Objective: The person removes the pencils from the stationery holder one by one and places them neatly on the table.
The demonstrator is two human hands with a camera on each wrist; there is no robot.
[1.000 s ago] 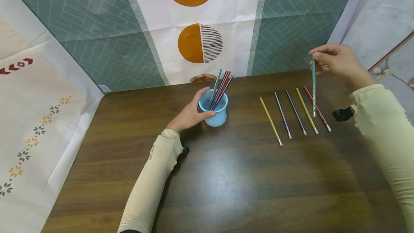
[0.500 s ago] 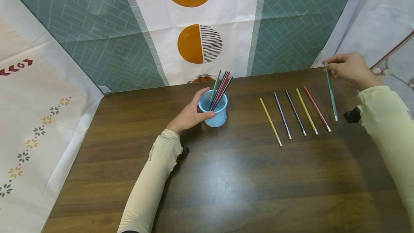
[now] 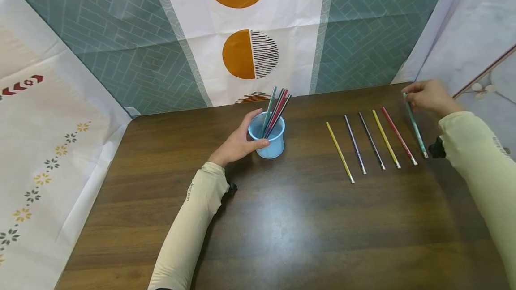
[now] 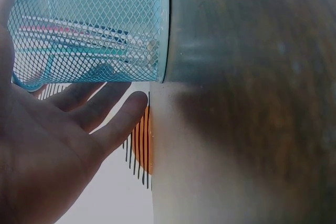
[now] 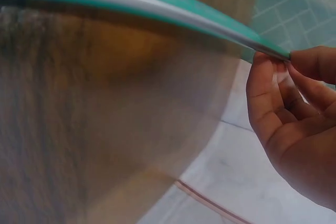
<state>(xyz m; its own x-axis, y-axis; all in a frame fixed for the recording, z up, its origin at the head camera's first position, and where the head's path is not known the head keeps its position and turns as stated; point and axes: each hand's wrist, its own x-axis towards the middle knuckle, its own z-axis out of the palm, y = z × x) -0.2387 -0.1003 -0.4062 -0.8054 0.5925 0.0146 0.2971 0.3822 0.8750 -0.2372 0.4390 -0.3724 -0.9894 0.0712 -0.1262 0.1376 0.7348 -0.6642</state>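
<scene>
Pinching the far end of the green pencil [image 3: 415, 128], the right hand [image 3: 429, 99] has thumb and fingers closed on its thin tip; the pencil lies at the right end of a row, just beside the red pencil [image 3: 399, 136] and apart from it; what seems to matter most is how these two lie side by side. The green one runs from the fingertips back toward the person, slanting a bit to the right; the red one slants nearly the same way, only a little more. The right hand is by far the nearer one; the left hand [image 3: 238, 143] is well away, holding the blue cup [image 3: 271, 148] with its thumb on the near side and fingers on the far side; more pencils [image 3: 277, 113] lean inside.

The green pencil is long, thin and shiny, with pale marks on its side and a silver band at the end nearer the person; that end looks to be down on the brown table [image 3: 322, 227]; I cannot tell if the rest touches it; I also cannot tell if the pinched tip is sharp.
</scene>
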